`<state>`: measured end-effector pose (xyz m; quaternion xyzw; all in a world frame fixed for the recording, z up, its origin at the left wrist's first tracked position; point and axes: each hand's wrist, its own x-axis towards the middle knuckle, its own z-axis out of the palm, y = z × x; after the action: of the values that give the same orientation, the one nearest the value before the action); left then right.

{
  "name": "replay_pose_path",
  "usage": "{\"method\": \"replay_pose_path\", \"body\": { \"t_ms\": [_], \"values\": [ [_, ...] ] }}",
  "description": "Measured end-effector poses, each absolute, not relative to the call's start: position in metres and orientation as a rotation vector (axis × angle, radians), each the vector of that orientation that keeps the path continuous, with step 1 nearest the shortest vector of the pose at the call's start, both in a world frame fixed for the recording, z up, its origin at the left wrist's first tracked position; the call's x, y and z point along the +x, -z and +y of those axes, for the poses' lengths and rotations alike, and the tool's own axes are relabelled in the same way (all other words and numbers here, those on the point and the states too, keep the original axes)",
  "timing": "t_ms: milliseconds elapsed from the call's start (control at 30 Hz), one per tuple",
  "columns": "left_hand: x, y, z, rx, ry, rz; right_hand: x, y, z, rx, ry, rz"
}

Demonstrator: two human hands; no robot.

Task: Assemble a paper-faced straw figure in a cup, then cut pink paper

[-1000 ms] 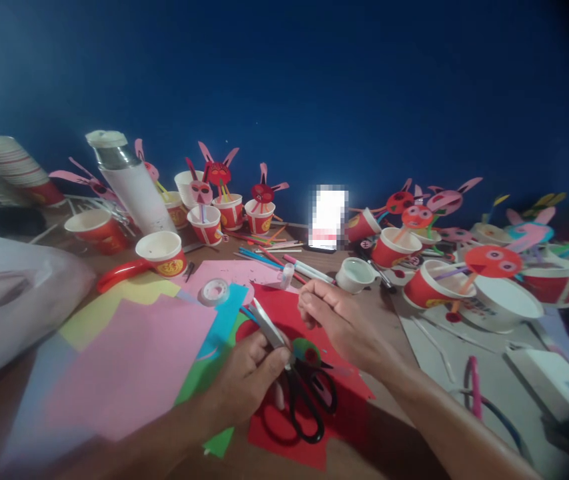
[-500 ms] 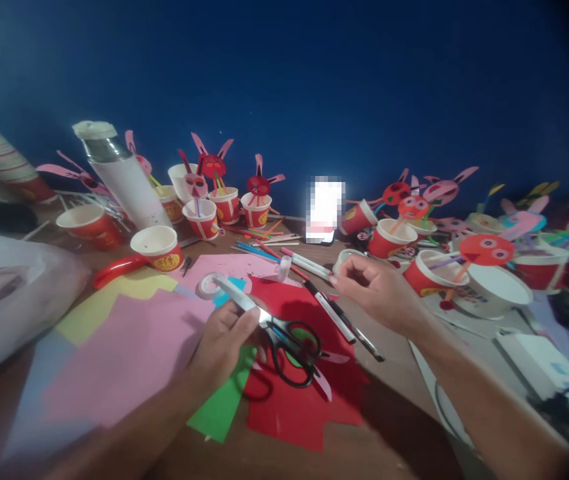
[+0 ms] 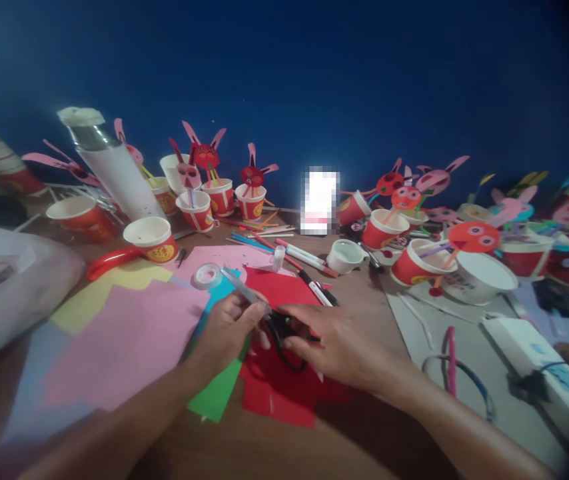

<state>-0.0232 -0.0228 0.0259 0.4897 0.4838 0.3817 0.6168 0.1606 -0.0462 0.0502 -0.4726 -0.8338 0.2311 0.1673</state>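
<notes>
Above the red paper sheet (image 3: 272,397), my left hand (image 3: 229,327) grips a pair of scissors (image 3: 241,288) by the blades, with the tips pointing up and to the left. My right hand (image 3: 339,340) is at the black handles, thumb and fingers curled round them and partly hiding the loops. Under my left hand lie a green paper strip (image 3: 222,393) and a blue piece of paper (image 3: 209,303). Just beyond the blade tips is a white tape roll (image 3: 207,275). Black and white markers (image 3: 320,293) rest past my right hand.
Pink paper (image 3: 134,340) spreads to the left beside a plastic bag (image 3: 9,287). A thermos (image 3: 109,167) and red paper cups (image 3: 197,212) with paper rabbit faces line the back. A lit phone (image 3: 318,203) leans by the wall; a power strip (image 3: 539,360) lies right.
My right hand has come down and left from beside the small white cup to the scissors' handles. My left hand still holds the blades. The view has shifted slightly.
</notes>
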Motion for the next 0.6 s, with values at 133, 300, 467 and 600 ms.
{"method": "replay_pose_path", "body": {
  "t_ms": [133,300,467,600],
  "values": [
    [-0.027,-0.023,-0.024,1.202,-0.800,0.990,0.173,-0.057,-0.047,-1.317,-0.702,-2.404],
    [-0.036,-0.023,-0.017,1.646,-0.813,1.037,0.222,-0.067,-0.052,-1.552,-0.448,-2.353],
    [-0.040,-0.007,0.000,2.493,-0.797,0.995,0.277,-0.059,-0.064,-1.868,-0.274,-2.368],
    [-0.036,0.006,0.008,2.797,-0.581,0.960,0.289,-0.044,-0.068,-1.990,-0.181,-2.445]
  ]
}}
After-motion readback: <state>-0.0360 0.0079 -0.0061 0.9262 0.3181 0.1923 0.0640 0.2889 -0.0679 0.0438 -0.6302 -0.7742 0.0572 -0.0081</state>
